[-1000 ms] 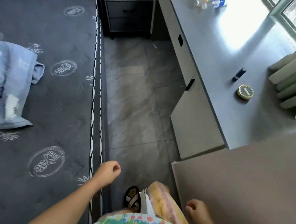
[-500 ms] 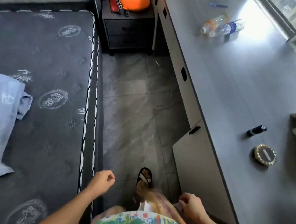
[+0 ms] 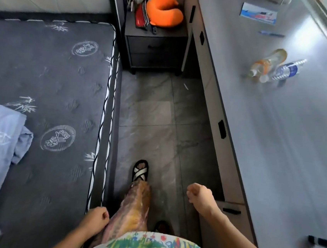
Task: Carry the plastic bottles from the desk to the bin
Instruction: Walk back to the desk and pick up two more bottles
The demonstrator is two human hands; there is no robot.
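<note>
From the head view, two plastic bottles, one orange-labelled (image 3: pixel 268 63) and one blue-labelled (image 3: pixel 285 71), are seen lying on their sides, touching, far along the grey bench (image 3: pixel 277 146). The left hand (image 3: pixel 95 218) and right hand (image 3: pixel 199 195) are held curled into loose fists, empty, above the tiled floor (image 3: pixel 154 123) beside the bed (image 3: pixel 52 81).
</note>
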